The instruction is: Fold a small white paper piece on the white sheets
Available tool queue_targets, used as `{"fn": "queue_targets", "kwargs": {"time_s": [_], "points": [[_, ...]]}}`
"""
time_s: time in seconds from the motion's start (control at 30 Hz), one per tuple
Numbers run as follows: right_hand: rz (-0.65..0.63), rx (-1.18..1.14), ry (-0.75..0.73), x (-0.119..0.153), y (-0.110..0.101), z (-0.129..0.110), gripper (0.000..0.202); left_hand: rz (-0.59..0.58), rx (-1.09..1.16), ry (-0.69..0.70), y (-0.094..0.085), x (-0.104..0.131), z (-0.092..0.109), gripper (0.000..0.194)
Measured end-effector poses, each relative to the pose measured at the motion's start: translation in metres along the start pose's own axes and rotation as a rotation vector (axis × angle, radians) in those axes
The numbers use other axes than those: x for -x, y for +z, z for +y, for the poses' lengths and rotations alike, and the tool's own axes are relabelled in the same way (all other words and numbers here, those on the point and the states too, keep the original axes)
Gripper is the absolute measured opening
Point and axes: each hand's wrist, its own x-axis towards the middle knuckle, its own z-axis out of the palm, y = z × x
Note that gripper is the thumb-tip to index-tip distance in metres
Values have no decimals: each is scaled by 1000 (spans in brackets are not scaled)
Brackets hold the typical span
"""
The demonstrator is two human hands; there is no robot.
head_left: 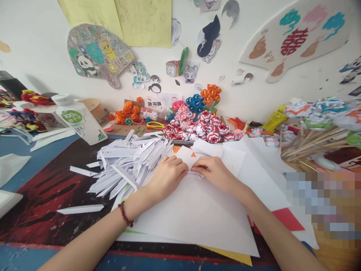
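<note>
My left hand [169, 175], with a dark red bead bracelet on the wrist, has its fingers closed on the left end of a narrow folded paper strip [194, 173]. At the strip's right end my right hand [213, 173] pinches with thumb and fingers. Under both hands lies a stack of large white paper sheets [194, 214]. A heap of folded white paper strips [135, 158] spreads just left of my left hand. Behind the hands are small white paper pieces [207, 148], partly hidden.
A white bottle [80, 120] stands at the back left. Red and white paper flowers [201, 128] line the table's back edge below the wall. Wooden sticks with paper flowers [316, 146] lie at the right. Two loose strips, including one folded strip [81, 209], lie on the dark mat [36, 222].
</note>
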Motion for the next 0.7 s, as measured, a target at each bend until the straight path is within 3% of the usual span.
{"fn": "queue_targets", "kwargs": {"time_s": [0.2, 0.33, 0.7], "points": [[-75, 9, 130, 3, -21, 13, 15, 1, 45, -41, 4, -1, -7, 10], [-120, 1, 168, 3, -21, 17, 7, 15, 45, -30, 5, 0, -7, 11], [-63, 108, 70, 4, -11, 7, 8, 33, 19, -4, 8, 0, -4, 11]]}}
